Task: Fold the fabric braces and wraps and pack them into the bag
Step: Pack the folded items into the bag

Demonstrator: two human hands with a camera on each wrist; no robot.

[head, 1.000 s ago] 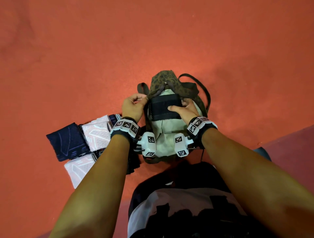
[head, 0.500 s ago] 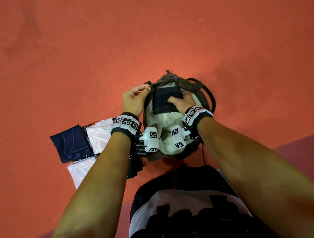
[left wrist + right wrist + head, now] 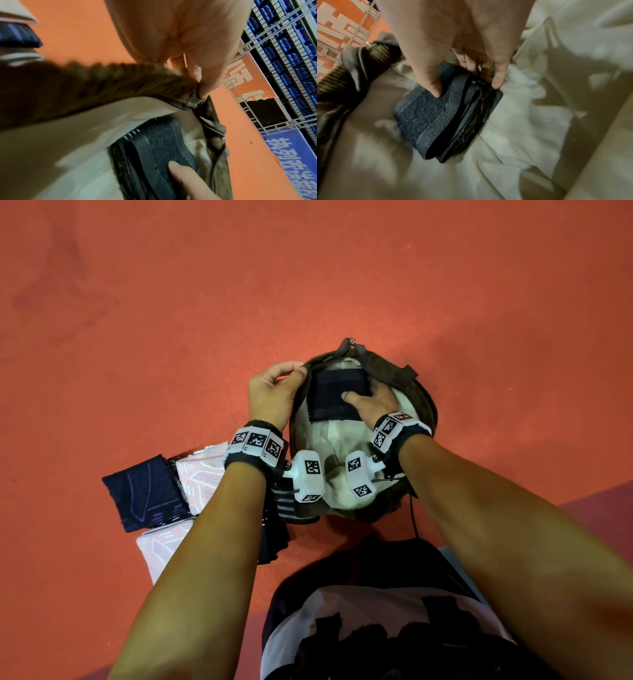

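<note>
A brown corduroy bag [image 3: 424,402] with a cream lining stands wide apart at its mouth on the red floor. My left hand [image 3: 274,392] pinches the bag's left rim [image 3: 193,100] by the zipper and holds it apart. My right hand [image 3: 373,402] grips a folded black brace [image 3: 337,397] inside the bag's mouth, thumb on top and fingers underneath [image 3: 496,81]. The folded black brace [image 3: 447,119] sits against the cream lining [image 3: 522,121]. More folded wraps lie left of the bag: a navy one [image 3: 144,494] and white patterned ones [image 3: 202,474].
The red floor [image 3: 308,268] spreads all around the bag. A darker strip of floor [image 3: 609,498] runs at the lower right. In the left wrist view a wire fence with banners [image 3: 283,94] stands beyond the bag. My own lap [image 3: 376,628] is at the bottom.
My right hand has pushed the folded black brace deeper into the bag. The bag's mouth has spread wider and its top flap has dropped back, while the left hand keeps hold of the rim.
</note>
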